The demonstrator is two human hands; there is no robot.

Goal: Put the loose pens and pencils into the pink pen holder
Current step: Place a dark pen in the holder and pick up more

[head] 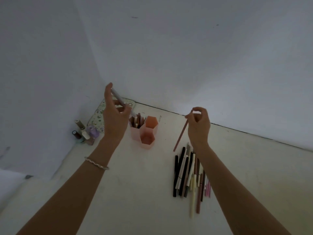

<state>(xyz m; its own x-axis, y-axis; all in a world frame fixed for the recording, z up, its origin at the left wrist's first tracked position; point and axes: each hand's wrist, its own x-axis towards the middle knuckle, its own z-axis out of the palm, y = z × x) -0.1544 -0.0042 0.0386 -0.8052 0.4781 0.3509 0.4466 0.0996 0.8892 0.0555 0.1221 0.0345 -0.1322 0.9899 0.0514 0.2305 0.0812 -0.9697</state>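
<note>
The left hand (115, 116) grips a pale pen (118, 96) between the thumb and curled fingers. The pen is tilted, and its lower end dips to the mouth of the back-left cell of the holder (144, 133). The right hand (199, 128) pinches the top of a reddish pencil (180, 135) between thumb and fingertips. The pencil hangs slanted above the tabletop (135, 192), between the holder and the pile (188, 175); whether its lower end touches the surface I cannot tell.

The holder stands near the far edge, toward the far-left corner, and has three hexagonal cells joined together. The back-left cell holds several pens and pencils upright. The other two cells look empty.

The pile lies right of the holder, nearer the middle of the tabletop, and is partly hidden under the right forearm. It is a good many black, brown, cream and pink sticks lying roughly side by side.

By my reckoning the task is under way but well short of half done. A few are in the holder, two are in hand, and the larger share is in the pile.

In the far-left corner stand some small bottles (84, 133) beside a flowered pouch (99, 114). A bracelet (96, 163) circles the left wrist.
</note>
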